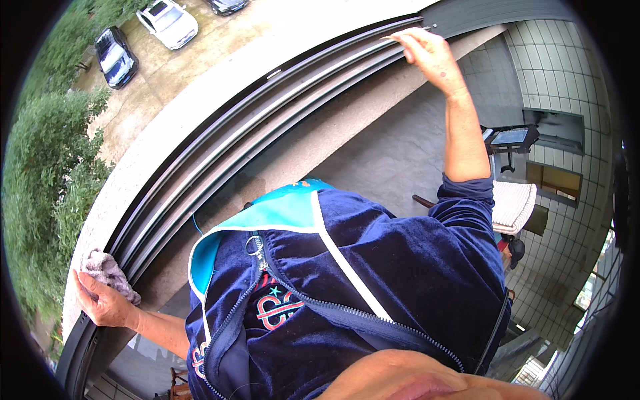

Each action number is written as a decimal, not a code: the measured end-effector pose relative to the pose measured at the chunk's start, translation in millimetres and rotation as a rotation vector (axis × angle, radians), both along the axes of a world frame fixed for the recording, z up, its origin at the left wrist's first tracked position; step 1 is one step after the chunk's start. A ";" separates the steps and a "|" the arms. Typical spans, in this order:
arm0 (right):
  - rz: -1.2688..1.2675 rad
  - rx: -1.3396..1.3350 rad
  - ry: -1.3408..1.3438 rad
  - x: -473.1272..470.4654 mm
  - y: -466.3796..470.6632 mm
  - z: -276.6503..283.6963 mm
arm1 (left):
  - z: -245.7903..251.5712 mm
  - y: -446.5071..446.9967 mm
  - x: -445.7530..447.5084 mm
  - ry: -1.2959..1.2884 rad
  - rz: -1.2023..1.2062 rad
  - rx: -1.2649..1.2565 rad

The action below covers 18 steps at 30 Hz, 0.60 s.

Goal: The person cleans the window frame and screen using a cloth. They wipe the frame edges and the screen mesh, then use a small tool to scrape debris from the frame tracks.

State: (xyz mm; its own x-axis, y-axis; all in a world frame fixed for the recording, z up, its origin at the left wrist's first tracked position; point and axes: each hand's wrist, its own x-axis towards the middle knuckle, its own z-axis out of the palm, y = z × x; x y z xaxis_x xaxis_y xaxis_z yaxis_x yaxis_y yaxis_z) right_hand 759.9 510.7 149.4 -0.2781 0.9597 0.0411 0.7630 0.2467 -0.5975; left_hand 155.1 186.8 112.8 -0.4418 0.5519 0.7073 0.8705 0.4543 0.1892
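Note:
My left hand (106,306) is at the lower left, at the near end of a sliding-window track. It holds a crumpled purple-grey cloth (106,270) against the track and the sill's edge. Far up the same track, my right hand (430,59) reaches out with thumb and fingers pinched together. A thin pale strip (388,38) juts from these fingertips over the rails; what it is made of is too small to tell. The dark metal window track (260,107) has several parallel rails with grooves between them, and it curves across the view between both hands.
A white outer ledge (210,85) borders the track, with parked cars (170,24) and shrubs (55,150) far below. Inside run a stone sill (320,135) and a grey floor (385,145). A striped chair cushion (512,207) and a tiled wall (560,65) are to the right.

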 end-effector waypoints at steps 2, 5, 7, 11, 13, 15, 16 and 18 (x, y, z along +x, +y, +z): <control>-0.142 0.093 -0.161 21.9 19.8 4.9 | -0.5 0.2 -0.5 -0.002 -0.004 -0.006; -0.285 0.262 -0.474 59.0 61.0 -1.0 | -0.7 0.7 -0.4 -0.003 0.007 -0.015; -0.292 0.272 -0.508 82.2 80.4 -10.5 | 0.0 0.6 0.4 -0.006 0.013 -0.017; -0.349 0.213 -0.506 105.8 101.5 -32.4 | 2.9 -0.3 3.4 -0.007 0.008 -0.023; -0.341 0.244 -0.523 105.5 101.3 -38.5 | 4.1 0.0 4.9 -0.007 0.000 -0.023; -0.297 0.269 -0.563 99.7 97.3 -36.9 | 4.8 0.4 5.8 -0.016 -0.010 -0.007; -0.262 0.278 -0.580 95.5 94.1 -33.5 | 4.9 0.0 6.0 -0.015 -0.002 -0.014; -0.212 0.197 -0.565 88.1 87.9 -21.0 | 4.9 -0.6 5.9 -0.012 0.002 -0.006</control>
